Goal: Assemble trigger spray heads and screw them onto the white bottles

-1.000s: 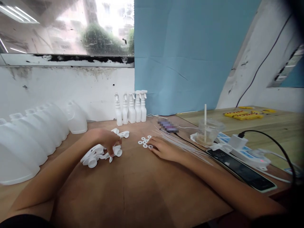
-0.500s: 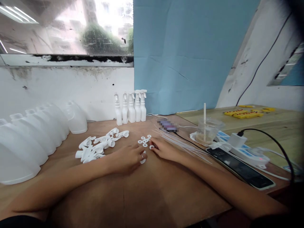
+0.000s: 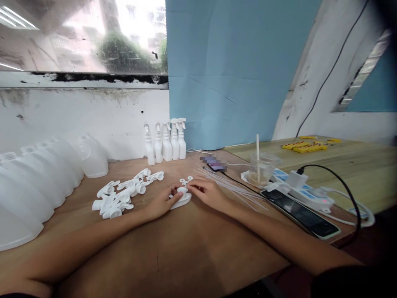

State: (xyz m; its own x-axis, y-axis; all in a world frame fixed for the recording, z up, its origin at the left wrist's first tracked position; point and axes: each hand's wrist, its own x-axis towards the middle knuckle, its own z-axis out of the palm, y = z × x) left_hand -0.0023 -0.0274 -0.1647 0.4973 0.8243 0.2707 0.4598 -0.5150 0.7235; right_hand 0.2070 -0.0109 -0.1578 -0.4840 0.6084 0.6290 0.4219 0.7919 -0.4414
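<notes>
My left hand [image 3: 164,201] is closed around a white spray trigger head [image 3: 182,200], which lies low over the table with its round collar facing up. My right hand [image 3: 208,191] reaches in from the right, thumb and forefinger pinched at the collar's edge. A small white washer is in that pinch, mostly hidden by the fingertips. Just beyond both hands lie several loose white ring washers [image 3: 190,178], partly covered by my fingers. To the left of my left hand is a loose pile of white spray trigger heads [image 3: 124,194].
Large white bottles [image 3: 27,194] line the left side. Slim spray bottles [image 3: 166,142] stand at the back wall. To the right are thin white tubes [image 3: 232,186], a phone [image 3: 297,211], a power strip [image 3: 313,198], cables and a plastic cup [image 3: 262,169].
My right hand has lifted from the washers and come in to the trigger head's collar. My left hand has turned the trigger head so its collar shows. The view has swung slightly right.
</notes>
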